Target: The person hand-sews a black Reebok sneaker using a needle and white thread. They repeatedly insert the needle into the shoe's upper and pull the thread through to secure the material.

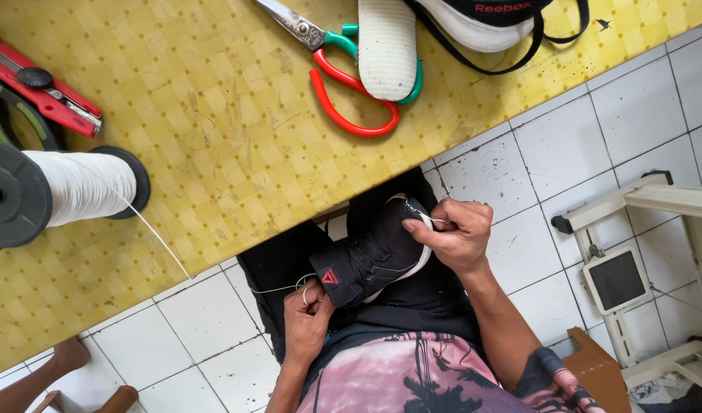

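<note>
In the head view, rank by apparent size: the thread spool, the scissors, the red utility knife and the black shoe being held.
1. Thread spool, partly cut off by the frame edge.
2. Scissors and black shoe: too close to rank; both partly hidden.
3. Red utility knife, partly out of frame.

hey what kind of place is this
Probably a small shoe-repair workbench: a black shoe being stitched on the lap, a spool of white thread and scissors on the yellow table.

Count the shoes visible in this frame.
2. One black shoe sits on the person's lap, gripped by the right hand, with the left hand at its heel end. A second shoe lies at the yellow table's top edge, partly cropped; others may be out of frame.
</note>
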